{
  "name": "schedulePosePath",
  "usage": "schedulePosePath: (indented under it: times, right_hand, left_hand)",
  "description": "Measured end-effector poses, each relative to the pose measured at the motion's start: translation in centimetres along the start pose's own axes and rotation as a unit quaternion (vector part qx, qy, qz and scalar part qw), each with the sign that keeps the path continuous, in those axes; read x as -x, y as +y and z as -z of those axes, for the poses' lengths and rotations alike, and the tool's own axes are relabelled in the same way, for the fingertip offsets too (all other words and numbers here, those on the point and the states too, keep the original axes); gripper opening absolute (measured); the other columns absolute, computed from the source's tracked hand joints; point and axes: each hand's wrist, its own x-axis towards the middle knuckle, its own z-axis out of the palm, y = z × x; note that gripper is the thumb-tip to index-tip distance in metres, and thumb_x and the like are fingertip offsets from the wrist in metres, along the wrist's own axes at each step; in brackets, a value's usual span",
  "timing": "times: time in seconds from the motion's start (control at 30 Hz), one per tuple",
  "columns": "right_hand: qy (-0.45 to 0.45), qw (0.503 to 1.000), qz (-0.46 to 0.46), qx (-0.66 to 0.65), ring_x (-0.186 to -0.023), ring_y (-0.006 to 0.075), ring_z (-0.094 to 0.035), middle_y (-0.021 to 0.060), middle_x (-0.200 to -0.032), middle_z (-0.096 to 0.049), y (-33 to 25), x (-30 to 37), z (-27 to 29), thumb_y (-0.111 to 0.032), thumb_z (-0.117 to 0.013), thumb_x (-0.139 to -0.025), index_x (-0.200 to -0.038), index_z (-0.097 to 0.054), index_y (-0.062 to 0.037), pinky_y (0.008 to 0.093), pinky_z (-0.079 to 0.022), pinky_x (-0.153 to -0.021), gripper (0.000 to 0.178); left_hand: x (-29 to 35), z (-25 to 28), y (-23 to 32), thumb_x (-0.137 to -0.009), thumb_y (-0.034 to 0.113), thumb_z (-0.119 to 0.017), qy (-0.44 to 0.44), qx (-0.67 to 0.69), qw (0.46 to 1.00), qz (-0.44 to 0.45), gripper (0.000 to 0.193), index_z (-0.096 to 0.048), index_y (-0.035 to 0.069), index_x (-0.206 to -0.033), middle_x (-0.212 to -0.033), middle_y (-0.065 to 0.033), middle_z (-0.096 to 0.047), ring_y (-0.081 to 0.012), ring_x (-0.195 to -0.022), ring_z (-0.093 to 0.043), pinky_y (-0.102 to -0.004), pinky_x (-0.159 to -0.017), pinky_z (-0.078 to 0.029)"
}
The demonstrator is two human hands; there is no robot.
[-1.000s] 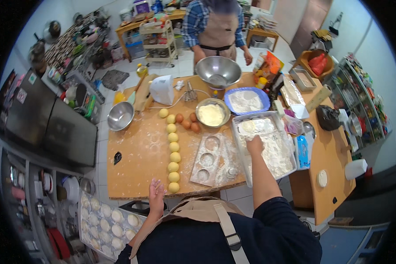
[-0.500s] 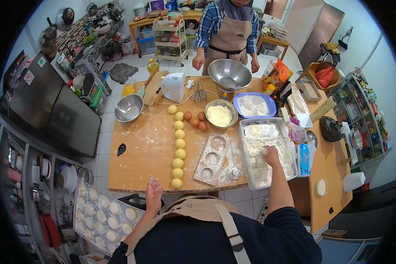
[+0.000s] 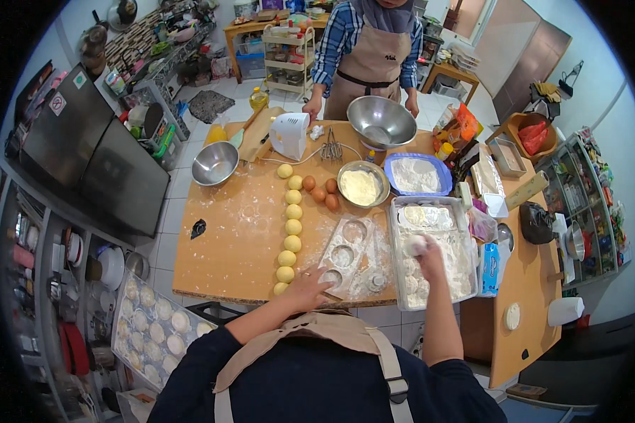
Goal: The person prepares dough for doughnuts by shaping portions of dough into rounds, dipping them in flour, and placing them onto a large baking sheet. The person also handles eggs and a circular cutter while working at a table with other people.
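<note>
My right hand point(image 3: 431, 261) is closed on a flour-coated lump of dough point(image 3: 415, 245), just above the white flour in a clear rectangular tub point(image 3: 400, 282). My left hand point(image 3: 307, 290) reaches over the table edge. Its outstretched fingers rest on the near end of a pale mould board point(image 3: 346, 255) with three round hollows, and nothing shows in its grasp. A row of yellow dough balls point(image 3: 293, 227) runs up the table beside that board, the nearest one close to my left fingers. Floured pieces also lie in the tub.
Brown eggs point(image 3: 319, 194), a bowl of pale powder point(image 3: 360, 188), a blue flour tub point(image 3: 416, 175), a whisk attachment point(image 3: 331, 149) and a white mixer point(image 3: 289, 135) stand farther back. Low at left is a tray of flattened dough rounds point(image 3: 147, 321). A co-worker point(image 3: 371, 63) stands opposite, behind a steel bowl point(image 3: 382, 121).
My left hand has moved right, from the table's front edge onto the mould board. My right hand has lifted a floured dough lump from the flour. The view has shifted slightly.
</note>
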Motion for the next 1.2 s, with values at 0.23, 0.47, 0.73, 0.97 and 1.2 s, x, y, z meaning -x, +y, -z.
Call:
schedulePosePath:
  times: [0.23, 0.47, 0.73, 0.97, 1.2]
  right_hand:
    - [-0.171, 0.895, 0.082, 0.403, -0.096, 0.0319, -0.063, 0.0162, -0.101, -0.066, 5.2, -0.5, -13.6, -0.019, -0.079, -0.067, -0.104, -0.066, -0.0065, 0.0375, -0.049, -0.084, 0.041]
    - [-0.187, 0.849, 0.1, 0.484, -0.095, 0.0355, -0.063, 0.0202, -0.098, -0.067, 7.4, -2.4, -15.8, -0.008, -0.068, -0.069, -0.102, -0.064, -0.0044, 0.0396, -0.05, -0.083, 0.034]
    - [-0.203, 0.819, 0.04, 0.536, -0.096, 0.035, -0.063, 0.0199, -0.099, -0.066, 7.3, -1.4, -15.1, -0.015, -0.068, -0.067, -0.102, -0.064, -0.0041, 0.0396, -0.05, -0.083, 0.036]
    - [-0.237, 0.809, 0.119, 0.524, -0.103, 0.0343, -0.059, 0.0182, -0.107, -0.063, 6.3, -0.6, -14.0, -0.012, -0.071, -0.069, -0.109, -0.062, -0.0042, 0.04, -0.047, -0.088, 0.042]
    - [-0.172, 0.78, 0.134, 0.586, -0.101, 0.0364, -0.058, 0.0181, -0.11, -0.059, 3.0, 3.1, -9.3, -0.014, -0.071, -0.073, -0.109, -0.061, -0.0058, 0.043, -0.047, -0.087, 0.039]
  left_hand:
    - [-1.8, -1.3, 1.0, -0.082, 0.042, -0.063, -0.132, -0.092, 0.987, -0.022, 0.052, -0.055, 0.021, -0.129, -0.148, -0.0138, -0.03, -0.0414, -0.135, -0.028, -0.0541, -0.107, -0.029]
    - [-1.1, -3.1, 0.3, -0.081, 0.04, -0.065, -0.12, -0.045, 0.992, -0.007, 0.051, -0.054, 0.017, -0.126, -0.131, -0.0146, -0.046, -0.0474, -0.132, -0.029, -0.0517, -0.102, -0.037]
    - [-0.7, -4.2, -0.9, -0.081, 0.037, -0.065, -0.051, 0.027, 0.998, -0.014, 0.045, -0.057, 0.008, -0.114, -0.115, -0.0121, -0.055, -0.0396, -0.132, -0.035, -0.0508, -0.104, -0.036]
    - [-1.1, -3.8, -0.9, -0.08, 0.035, -0.066, -0.083, -0.014, 0.996, -0.011, 0.042, -0.06, 0.007, -0.111, -0.115, -0.0132, -0.055, -0.0397, -0.131, -0.036, -0.0452, -0.103, -0.038]
    - [-1.2, -1.2, 1.1, -0.077, 0.036, -0.071, -0.053, -0.039, 0.998, 0.022, 0.059, -0.052, 0.023, -0.131, -0.144, -0.0173, -0.033, -0.0411, -0.134, -0.029, -0.0494, -0.105, -0.036]
